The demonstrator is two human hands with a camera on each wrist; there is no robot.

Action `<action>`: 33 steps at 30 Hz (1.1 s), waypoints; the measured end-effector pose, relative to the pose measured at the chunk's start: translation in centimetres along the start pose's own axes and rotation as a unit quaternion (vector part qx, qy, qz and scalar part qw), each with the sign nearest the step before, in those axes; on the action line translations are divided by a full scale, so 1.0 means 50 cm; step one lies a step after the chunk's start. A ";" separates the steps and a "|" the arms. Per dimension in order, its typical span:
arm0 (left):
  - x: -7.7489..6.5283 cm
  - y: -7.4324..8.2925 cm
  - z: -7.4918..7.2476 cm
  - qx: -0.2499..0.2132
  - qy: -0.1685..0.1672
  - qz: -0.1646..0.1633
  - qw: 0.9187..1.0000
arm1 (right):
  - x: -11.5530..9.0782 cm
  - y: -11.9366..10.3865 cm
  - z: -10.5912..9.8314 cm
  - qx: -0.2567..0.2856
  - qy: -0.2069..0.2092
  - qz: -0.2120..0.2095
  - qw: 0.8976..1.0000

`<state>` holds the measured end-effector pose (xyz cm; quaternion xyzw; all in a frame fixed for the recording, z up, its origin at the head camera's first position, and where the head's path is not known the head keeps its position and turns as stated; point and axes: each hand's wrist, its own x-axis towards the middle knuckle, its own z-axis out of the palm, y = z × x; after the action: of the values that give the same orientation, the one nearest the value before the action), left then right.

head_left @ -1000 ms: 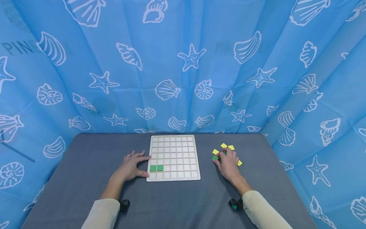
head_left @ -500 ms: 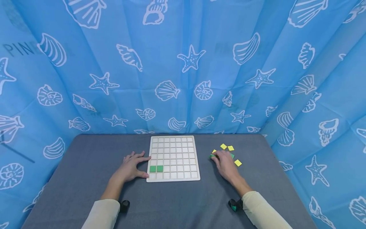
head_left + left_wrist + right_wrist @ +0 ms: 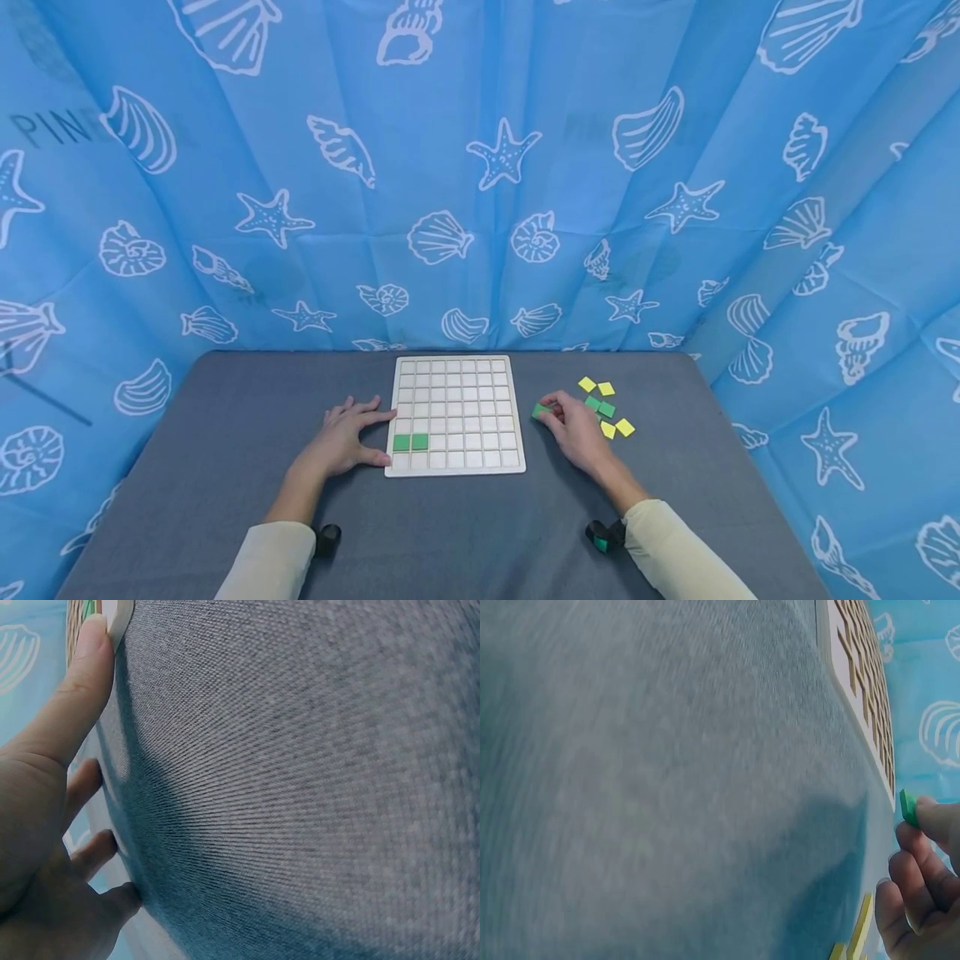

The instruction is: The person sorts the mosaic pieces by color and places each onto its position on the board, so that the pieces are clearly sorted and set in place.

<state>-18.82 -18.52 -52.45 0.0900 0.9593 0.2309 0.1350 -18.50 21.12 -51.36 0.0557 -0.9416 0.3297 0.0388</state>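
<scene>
A white grid board [image 3: 459,417] of square cells lies on the grey table, with two green tiles [image 3: 410,442] side by side in its second row from the front. My left hand [image 3: 341,437] rests at the board's left edge, thumb and index finger spread and touching the rim. In the left wrist view the thumb [image 3: 86,664] lies on the board's edge. Right of the board, my right hand [image 3: 577,429] pinches a green tile [image 3: 540,411] between thumb and fingertips. The right wrist view shows that green tile [image 3: 909,808] held up off the table.
Beyond the right hand lie loose yellow tiles [image 3: 606,388] and green tiles [image 3: 606,409], some partly hidden by the hand. A blue shell-patterned curtain [image 3: 480,208] hangs behind the grey table [image 3: 465,533] and along its sides.
My right hand has picked up a green tile from the loose group and moved left with it toward the board. The left hand has stayed at the board's edge.
</scene>
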 end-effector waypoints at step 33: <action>0.002 -0.005 0.000 0.000 0.004 0.013 1.000 | 0.008 -0.093 0.072 0.089 -0.053 -0.027 0.994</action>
<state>-18.94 -18.70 -52.57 0.1015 0.9586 0.2334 0.1278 -18.41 15.26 -51.26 0.1020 -0.9076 0.4072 -0.0078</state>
